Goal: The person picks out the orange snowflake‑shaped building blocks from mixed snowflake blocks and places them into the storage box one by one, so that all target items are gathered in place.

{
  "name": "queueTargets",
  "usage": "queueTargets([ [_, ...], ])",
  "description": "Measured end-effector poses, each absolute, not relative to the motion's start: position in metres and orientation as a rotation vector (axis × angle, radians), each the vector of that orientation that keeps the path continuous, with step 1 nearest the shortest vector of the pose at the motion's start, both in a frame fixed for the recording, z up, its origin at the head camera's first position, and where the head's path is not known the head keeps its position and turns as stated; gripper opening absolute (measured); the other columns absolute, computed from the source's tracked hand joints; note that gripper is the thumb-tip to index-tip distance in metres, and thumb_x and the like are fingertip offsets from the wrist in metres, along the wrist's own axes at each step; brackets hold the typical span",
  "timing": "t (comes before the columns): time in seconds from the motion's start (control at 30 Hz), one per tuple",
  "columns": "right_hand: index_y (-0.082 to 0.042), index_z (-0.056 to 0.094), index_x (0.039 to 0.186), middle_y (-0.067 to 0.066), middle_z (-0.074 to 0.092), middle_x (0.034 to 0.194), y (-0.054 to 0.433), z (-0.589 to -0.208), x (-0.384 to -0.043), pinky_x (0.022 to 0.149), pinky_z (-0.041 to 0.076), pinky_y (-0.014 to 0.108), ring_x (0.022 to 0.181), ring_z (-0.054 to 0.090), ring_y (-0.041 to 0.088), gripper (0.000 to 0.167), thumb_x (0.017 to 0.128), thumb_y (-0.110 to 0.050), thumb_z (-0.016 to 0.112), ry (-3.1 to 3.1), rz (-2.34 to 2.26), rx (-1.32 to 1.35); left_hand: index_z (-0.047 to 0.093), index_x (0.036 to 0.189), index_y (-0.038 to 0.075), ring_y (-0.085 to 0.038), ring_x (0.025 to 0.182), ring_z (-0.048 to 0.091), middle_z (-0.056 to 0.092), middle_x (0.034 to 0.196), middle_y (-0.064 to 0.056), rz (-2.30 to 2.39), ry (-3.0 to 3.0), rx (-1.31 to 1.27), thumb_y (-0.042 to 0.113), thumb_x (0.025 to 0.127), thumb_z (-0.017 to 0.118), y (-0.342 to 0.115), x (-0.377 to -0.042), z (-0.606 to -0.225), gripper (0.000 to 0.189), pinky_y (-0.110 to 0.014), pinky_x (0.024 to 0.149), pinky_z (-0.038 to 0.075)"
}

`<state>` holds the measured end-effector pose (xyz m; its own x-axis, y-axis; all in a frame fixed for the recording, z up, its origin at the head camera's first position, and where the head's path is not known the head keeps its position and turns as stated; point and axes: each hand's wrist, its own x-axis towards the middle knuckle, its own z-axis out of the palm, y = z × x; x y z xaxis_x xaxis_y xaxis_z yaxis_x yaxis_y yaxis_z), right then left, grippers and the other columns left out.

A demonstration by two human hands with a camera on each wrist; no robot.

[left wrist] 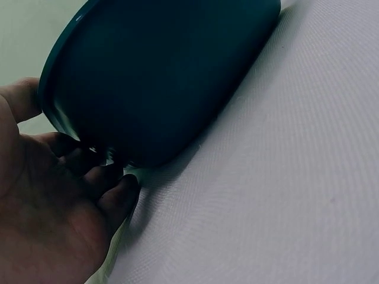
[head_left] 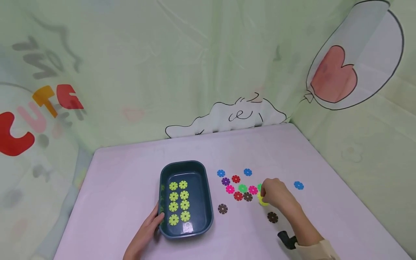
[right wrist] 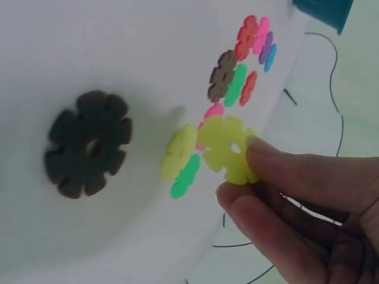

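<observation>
A dark blue rectangular tray (head_left: 209, 202) lies on the table with several yellow notched interlocking discs (head_left: 173, 206) inside, set in two columns along its left half. My left hand (head_left: 144, 231) grips the tray's near-left side, thumb at the rim and curled fingers against the outer wall, as the left wrist view also shows. To the right of the tray, my right hand (head_left: 277, 196) is low over the scattered discs. Between thumb and fingertips it pinches a yellow interlocking disc (right wrist: 222, 145). Another yellow disc (right wrist: 179, 152) lies on the table just beyond, touching or overlapping a green disc (right wrist: 186, 176).
Loose discs in red (head_left: 238, 196), green (head_left: 242, 188), pink, purple, blue and brown lie between tray and right hand. Farther right is a blue disc (head_left: 298, 185); nearer, a brown disc (head_left: 272, 217). A black object (head_left: 287, 240) sits by the right wrist. Printed curtains (head_left: 146, 72) border the table.
</observation>
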<state>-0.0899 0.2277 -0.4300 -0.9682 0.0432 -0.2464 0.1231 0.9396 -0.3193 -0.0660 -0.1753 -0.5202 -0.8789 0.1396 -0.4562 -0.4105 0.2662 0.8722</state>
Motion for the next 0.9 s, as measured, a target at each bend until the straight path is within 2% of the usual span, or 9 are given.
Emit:
queueTargets([
  [0.3,0.0,0.07,0.074,0.006,0.062,0.064,0.204,-0.41,-0.095,0.052,0.052,0.027,0.058,0.051,0.017,0.01,0.071,0.003,0.079,2.92,-0.488,-0.009,0.02,0.156,0.018,-0.04,0.151,0.004,0.01,0.164,-0.01,1.652,2.104,-0.243,0.053,0.096,0.049,-0.175,-0.066,-0.518,0.075,-0.062,0.117,0.014],
  [0.6,-0.002,0.071,0.07,0.006,0.064,0.065,0.16,-0.38,-0.107,0.052,0.055,0.024,0.055,0.055,0.016,0.012,0.07,0.002,0.082,2.904,-0.479,-0.176,0.021,0.156,0.018,-0.04,0.151,0.004,0.011,0.164,-0.01,1.658,2.107,-0.248,0.051,0.096,0.049,-0.175,-0.066,-0.517,0.074,-0.062,0.117,0.015],
  [0.9,-0.005,0.073,0.068,0.003,0.068,0.068,0.112,-0.356,-0.117,0.057,0.055,0.026,0.062,0.057,0.015,0.011,0.072,0.002,0.082,2.86,-0.495,-0.44,0.021,0.156,0.016,-0.04,0.151,0.004,0.01,0.164,-0.011,1.675,2.092,-0.24,0.05,0.097,0.049,-0.173,-0.066,-0.52,0.074,-0.063,0.117,0.013],
])
